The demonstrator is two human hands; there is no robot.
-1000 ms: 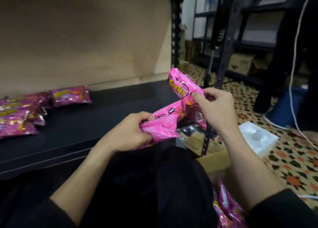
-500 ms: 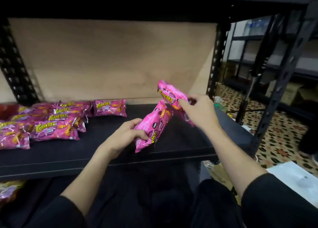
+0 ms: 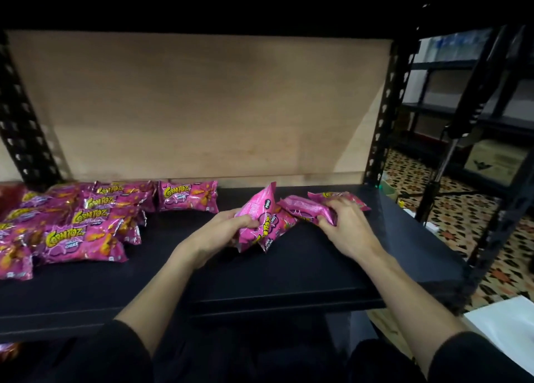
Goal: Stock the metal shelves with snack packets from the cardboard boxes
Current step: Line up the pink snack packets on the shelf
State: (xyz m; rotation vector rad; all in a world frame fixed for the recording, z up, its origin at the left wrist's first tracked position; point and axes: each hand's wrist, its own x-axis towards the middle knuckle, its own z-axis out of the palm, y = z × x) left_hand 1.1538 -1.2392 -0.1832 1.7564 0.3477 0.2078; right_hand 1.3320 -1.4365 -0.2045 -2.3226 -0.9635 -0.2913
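Packets (image 3: 260,223) on shelf (image 3: 289,267): left hand (image 3: 213,238) clamps one tilted, right hand (image 3: 346,229) presses others (image 3: 306,209) flat, likely extending the pile's (image 3: 86,226) row.

Both hands (image 3: 222,232) (image 3: 345,226) gripping pink packets (image 3: 260,217) on shelf (image 3: 260,278).

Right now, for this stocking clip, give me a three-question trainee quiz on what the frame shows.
1. True or false: the left hand grips a pink packet.
2. The right hand presses packets down on: A) the floor, B) the black shelf, C) a cardboard box.
3. On which side of the shelf does the stocked pile lie?

Key: 1 true; 2 B; 3 the left.
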